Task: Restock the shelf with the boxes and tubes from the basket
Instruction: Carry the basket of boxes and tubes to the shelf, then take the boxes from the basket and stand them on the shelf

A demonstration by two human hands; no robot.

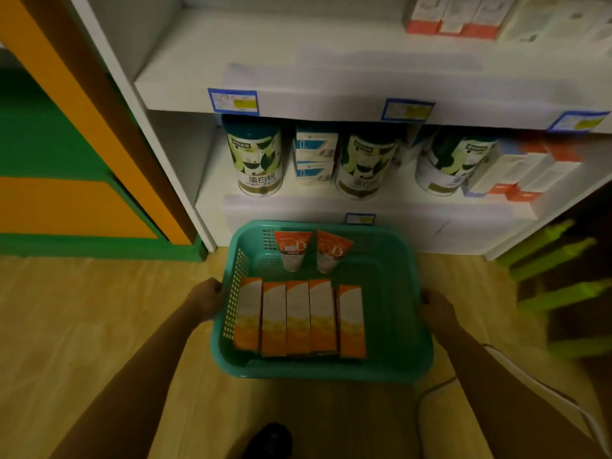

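Observation:
A teal plastic basket (390, 369) is held in front of the white shelf unit (331, 101). My left hand (205, 299) grips its left rim and my right hand (437, 309) grips its right rim. Inside lie several orange-and-white boxes (298, 318) side by side near me. Two orange-and-white tubes (309, 250) rest at the basket's far end, caps pointing toward me.
The lower shelf (381, 207) holds three green-and-white cans (260, 160) with small blue-and-white boxes (314, 157) between them and red-and-white boxes (530, 170) at right. More boxes (453, 14) sit on the upper shelf. An orange-and-green wall (66, 160) stands left, green rails (563, 293) right, wood floor below.

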